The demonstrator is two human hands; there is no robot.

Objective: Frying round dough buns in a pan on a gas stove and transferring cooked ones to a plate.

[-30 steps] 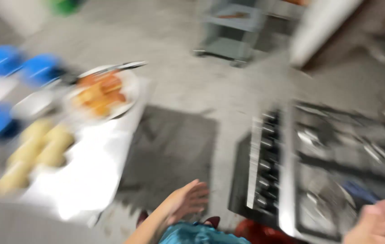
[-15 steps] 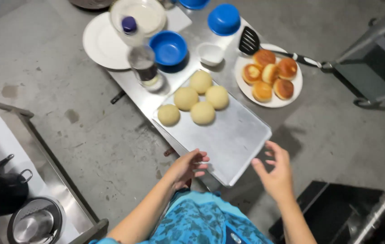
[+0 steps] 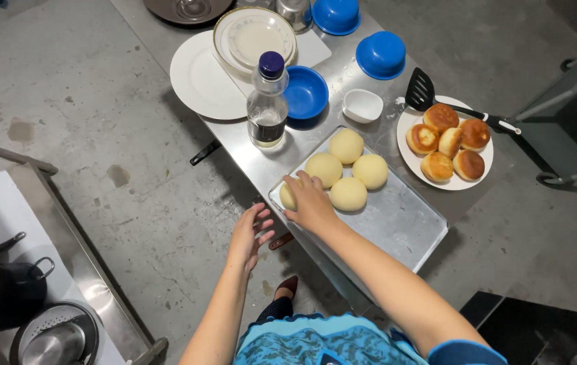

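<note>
Pale dough ball (image 3: 289,196) at near-left corner of metal baking tray (image 3: 403,223), covered and grasped by right hand (image 3: 312,201). Left hand (image 3: 250,234) released, fingers spread, off table edge. Four more dough balls (image 3: 348,194) just beside. Clear bottle (image 3: 267,101), purple cap, dark label band, behind tray.

The right hand (image 3: 312,203) lies palm-down over a dough ball (image 3: 289,196) at the near left corner of the metal tray (image 3: 403,223), covering most of it. Four more dough balls (image 3: 347,169) sit just beyond it on the tray. The left hand (image 3: 249,233) hovers open off the worktop's (image 3: 342,81) left edge, over the floor. On the worktop's right edge a white plate (image 3: 479,169) carries browned buns (image 3: 447,142), a black spatula (image 3: 430,94) resting across its rim. A clear bottle (image 3: 267,105) stands near the left edge beside a blue bowl (image 3: 305,91).
</note>
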